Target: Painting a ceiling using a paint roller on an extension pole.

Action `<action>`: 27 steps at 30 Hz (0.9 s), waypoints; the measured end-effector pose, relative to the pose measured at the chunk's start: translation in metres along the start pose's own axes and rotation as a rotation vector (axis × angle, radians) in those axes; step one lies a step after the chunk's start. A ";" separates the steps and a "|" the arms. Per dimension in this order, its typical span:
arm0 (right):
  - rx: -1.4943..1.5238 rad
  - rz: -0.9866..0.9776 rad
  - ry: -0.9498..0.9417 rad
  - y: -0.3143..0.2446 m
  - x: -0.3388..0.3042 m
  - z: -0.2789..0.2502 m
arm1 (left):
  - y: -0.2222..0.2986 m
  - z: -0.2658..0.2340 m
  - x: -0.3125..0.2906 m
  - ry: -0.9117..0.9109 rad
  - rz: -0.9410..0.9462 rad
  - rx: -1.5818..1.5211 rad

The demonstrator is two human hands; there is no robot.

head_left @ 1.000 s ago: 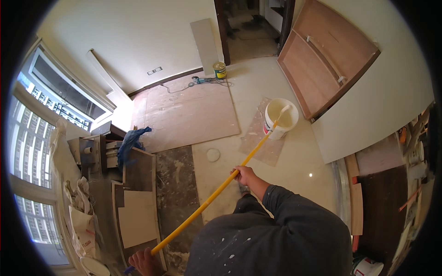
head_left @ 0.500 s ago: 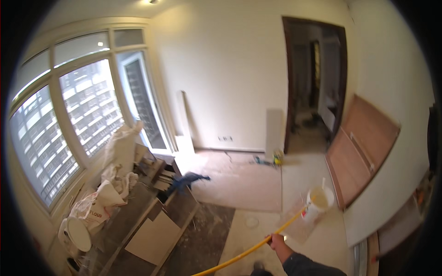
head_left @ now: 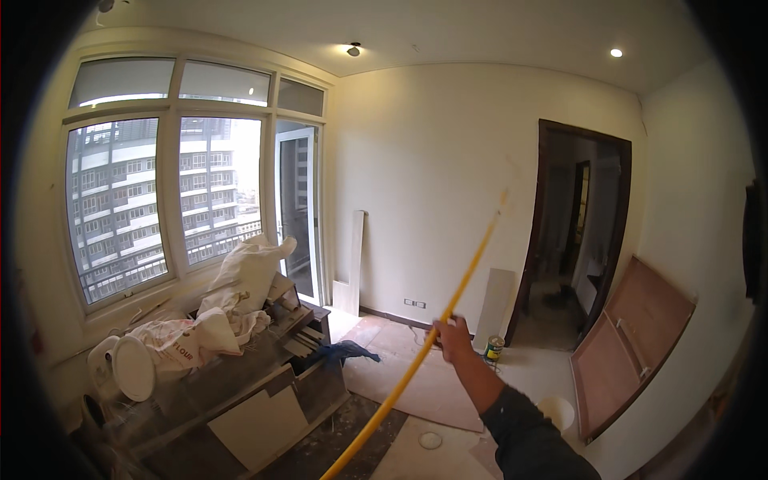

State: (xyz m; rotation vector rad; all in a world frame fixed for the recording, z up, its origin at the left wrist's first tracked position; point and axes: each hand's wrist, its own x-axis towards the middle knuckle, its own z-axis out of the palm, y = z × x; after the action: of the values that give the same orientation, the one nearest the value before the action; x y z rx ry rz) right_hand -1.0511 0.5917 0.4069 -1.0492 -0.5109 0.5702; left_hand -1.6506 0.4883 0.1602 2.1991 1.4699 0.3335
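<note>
My right hand is closed around a long yellow pole, with the dark-sleeved forearm reaching in from the lower right. The pole slants from the lower edge up toward the cream wall. Its far end is pale and blurred in front of that wall, so I cannot tell its fitting or whether it touches. Low on the right, a white bucket stands partly behind my sleeve. My left hand is out of view.
A dark cabinet with sacks and a round white lid on it stands at left, below windows. A tin can sits near the dark-framed doorway. A brown panel leans at right.
The pole's far end has come up out of the white bucket to the wall. My right hand has risen with it, and the view has tilted upward.
</note>
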 end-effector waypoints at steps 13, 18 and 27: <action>-0.158 -0.326 -0.476 -0.240 -0.046 0.263 | 0.140 -0.075 0.035 0.285 0.359 -0.810; -0.224 -0.370 -0.524 -0.283 -0.085 0.296 | 0.186 -0.125 0.070 0.288 0.411 -0.956; -0.256 -0.432 -0.538 -0.311 -0.103 0.311 | 0.261 -0.212 0.101 0.237 0.531 -1.073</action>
State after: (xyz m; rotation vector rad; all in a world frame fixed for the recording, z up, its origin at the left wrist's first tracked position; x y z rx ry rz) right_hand -1.2674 0.6081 0.8035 -0.9789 -1.2769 0.4015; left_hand -1.4959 0.5514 0.4689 1.5869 0.4923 1.2474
